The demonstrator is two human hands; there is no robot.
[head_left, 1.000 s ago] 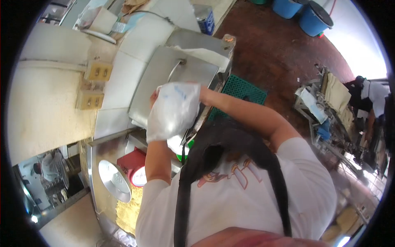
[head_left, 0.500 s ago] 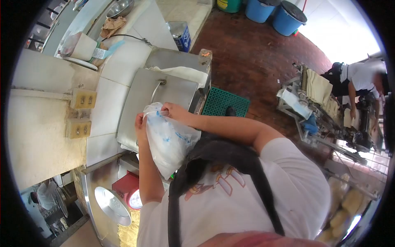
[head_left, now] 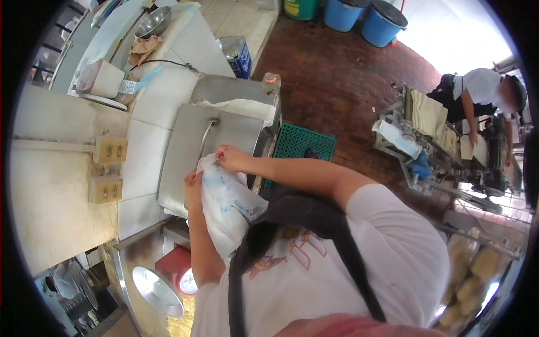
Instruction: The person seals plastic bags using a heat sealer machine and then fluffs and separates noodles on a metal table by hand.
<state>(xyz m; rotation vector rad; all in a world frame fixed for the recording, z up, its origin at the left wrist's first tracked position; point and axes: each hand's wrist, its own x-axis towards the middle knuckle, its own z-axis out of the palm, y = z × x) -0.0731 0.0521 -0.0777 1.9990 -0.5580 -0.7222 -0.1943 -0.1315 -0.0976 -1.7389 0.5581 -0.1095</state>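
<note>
A white translucent plastic bag [head_left: 227, 205] with blue print hangs between my hands, close in front of my apron. On the left, my left hand [head_left: 193, 186] is closed, pinching one side of the bag's top edge. My right hand [head_left: 231, 158] grips the other side of that edge with bent fingers. Behind the hands lies a metal lid [head_left: 182, 140] with a bar handle [head_left: 208, 135]. What the bag contains, if anything, I cannot make out.
A metal scale pan [head_left: 157, 289] and red scale [head_left: 177, 267] stand lower left. A green mat [head_left: 306, 149] lies on the floor. Another person [head_left: 477, 92] bends over a machine [head_left: 488, 151] at the right. Blue buckets [head_left: 382, 25] stand at the back.
The bag's gathered top now looks flatter and more spread between my hands. Both hands have shifted slightly downward in view. The other person's arms have moved a little.
</note>
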